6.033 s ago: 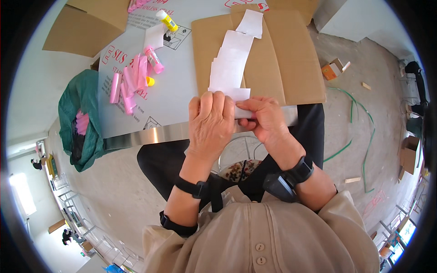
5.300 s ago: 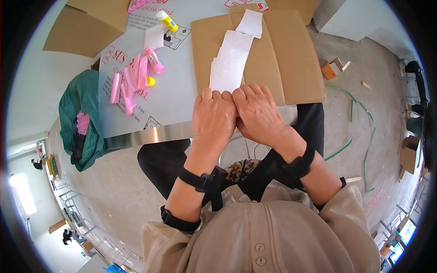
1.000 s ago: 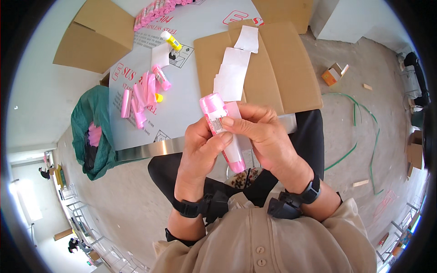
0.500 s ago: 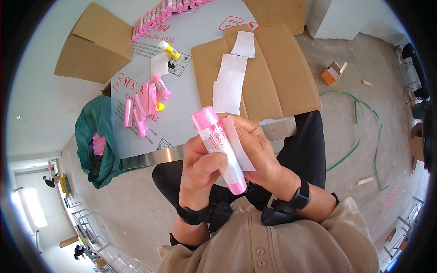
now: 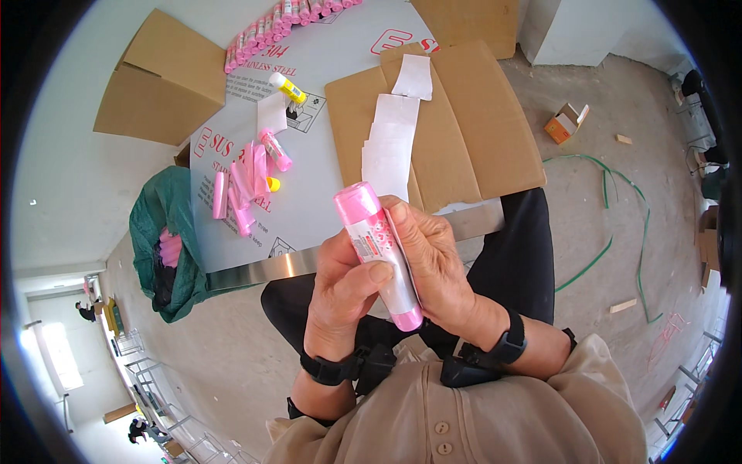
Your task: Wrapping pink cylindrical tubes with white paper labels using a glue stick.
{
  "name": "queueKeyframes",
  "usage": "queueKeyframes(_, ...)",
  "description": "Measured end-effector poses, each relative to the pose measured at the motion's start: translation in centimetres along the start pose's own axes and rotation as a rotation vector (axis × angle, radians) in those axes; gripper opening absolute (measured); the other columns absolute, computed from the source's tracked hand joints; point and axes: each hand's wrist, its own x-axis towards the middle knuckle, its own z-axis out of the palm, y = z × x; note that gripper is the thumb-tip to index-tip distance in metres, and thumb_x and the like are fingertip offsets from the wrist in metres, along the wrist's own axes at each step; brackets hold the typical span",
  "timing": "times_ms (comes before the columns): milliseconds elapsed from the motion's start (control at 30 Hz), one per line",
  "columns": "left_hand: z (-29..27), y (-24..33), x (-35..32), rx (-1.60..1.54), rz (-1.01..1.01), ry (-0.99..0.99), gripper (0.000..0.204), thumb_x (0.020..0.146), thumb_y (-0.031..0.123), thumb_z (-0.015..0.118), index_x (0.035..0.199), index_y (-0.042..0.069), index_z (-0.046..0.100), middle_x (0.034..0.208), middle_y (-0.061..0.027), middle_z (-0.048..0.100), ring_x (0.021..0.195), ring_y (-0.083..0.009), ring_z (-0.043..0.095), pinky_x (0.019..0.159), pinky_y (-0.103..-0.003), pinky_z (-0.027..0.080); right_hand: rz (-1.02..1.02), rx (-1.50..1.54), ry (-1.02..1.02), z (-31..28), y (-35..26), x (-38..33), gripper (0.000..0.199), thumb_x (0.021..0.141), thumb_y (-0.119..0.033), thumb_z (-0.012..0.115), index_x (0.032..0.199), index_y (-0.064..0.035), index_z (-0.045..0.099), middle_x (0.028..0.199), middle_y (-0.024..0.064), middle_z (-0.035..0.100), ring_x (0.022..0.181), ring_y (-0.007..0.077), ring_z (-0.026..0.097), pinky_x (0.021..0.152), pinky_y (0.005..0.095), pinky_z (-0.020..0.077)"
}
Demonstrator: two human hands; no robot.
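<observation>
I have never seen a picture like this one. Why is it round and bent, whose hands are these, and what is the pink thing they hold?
There is no machine here. A person wears a wide fisheye camera on the head, looking down, so the picture is round and straight edges bend near the rim. The two bare hands are that person's own. The left hand and the right hand together hold a pink tube with a white label, tilted, its cap pointing up. Both wrists carry black bands. Beyond the hands is a white table with flattened cardboard, white paper strips, several loose pink tubes, a row of pink tubes at the far edge and one yellow-capped tube. A green bag hangs at the table's left.
</observation>
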Motion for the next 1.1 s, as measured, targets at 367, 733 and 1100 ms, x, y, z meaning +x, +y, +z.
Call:
queueKeyframes(367,-0.52,0.02,-0.19,0.078,0.012,-0.051,0.053,0.076,0.030,0.065,0.114,-0.004,0.050,0.097,-0.0055,0.057,0.088,-0.0133,0.054,0.075,-0.026,0.044,-0.307,-0.300,0.053,-0.06,0.40,0.36,0.024,0.094,-0.015,0.045,0.087,0.0025,0.059,0.080,0.0128,0.060,0.073,0.0271,0.052,0.069,0.0343,0.0424)
queueKeyframes(733,-0.38,-0.19,-0.10,0.073,0.056,-0.041,0.043,0.078,0.026,0.063,0.108,-0.003,0.052,0.095,-0.0041,0.056,0.085,-0.0110,0.052,0.071,-0.024,0.043,-0.368,-0.449,0.098,-0.17,0.10,0.14,0.020,0.091,-0.013,0.048,0.087,0.0023,0.061,0.079,0.0137,0.061,0.074,0.0301,0.054,0.067,0.0360,0.0423)
queueKeyframes(1100,-0.14,-0.30,-0.10,-0.004,-0.009,-0.039,0.035,0.080,0.018,0.058,0.108,-0.002,0.050,0.095,-0.0040,0.054,0.086,-0.0113,0.053,0.073,-0.025,0.044,-0.142,-0.229,0.046,-0.29,-0.07,-0.10,0.034,0.096,-0.025,0.042,0.085,0.0032,0.058,0.067,0.0083,0.053,0.061,0.0118,0.045,0.055,0.0251,0.0392)
